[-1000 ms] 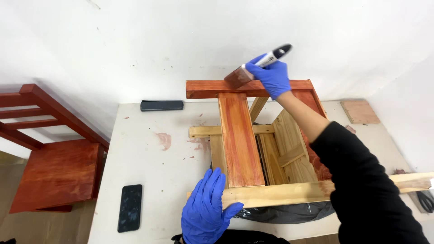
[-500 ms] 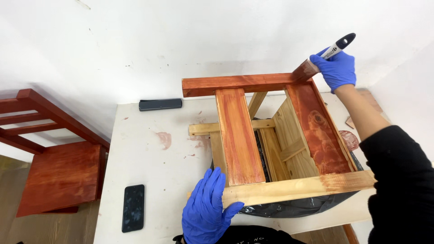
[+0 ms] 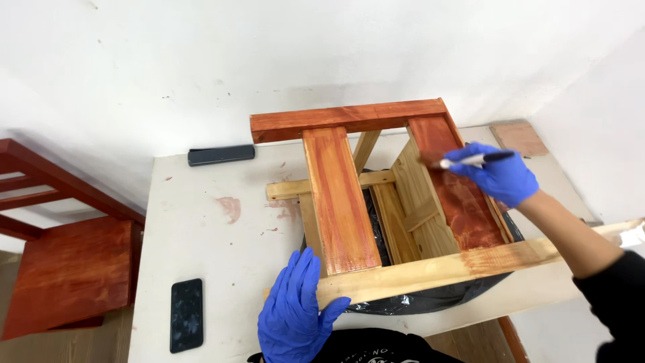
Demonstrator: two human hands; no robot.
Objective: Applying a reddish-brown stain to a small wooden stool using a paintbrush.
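On the white table we see a wooden frame lying across a black plastic sheet, part of it stained red-brown and part still bare pale wood. Our left hand, in a blue glove, lies flat on the near bare rail at its left end, fingers spread apart and pressing down on the wood and the table edge. Our right hand, also gloved in blue, has its fingers closed around the handle of a paintbrush; the bristle end points left and touches the stained right-hand board of the frame near its upper end. We note red-brown smears on the table just left of the frame. A black phone lies face up near the table's front left corner, well apart from both hands, and a dark flat bar lies at the far edge against the white wall. Beside the table on the left stands a red-stained chair.
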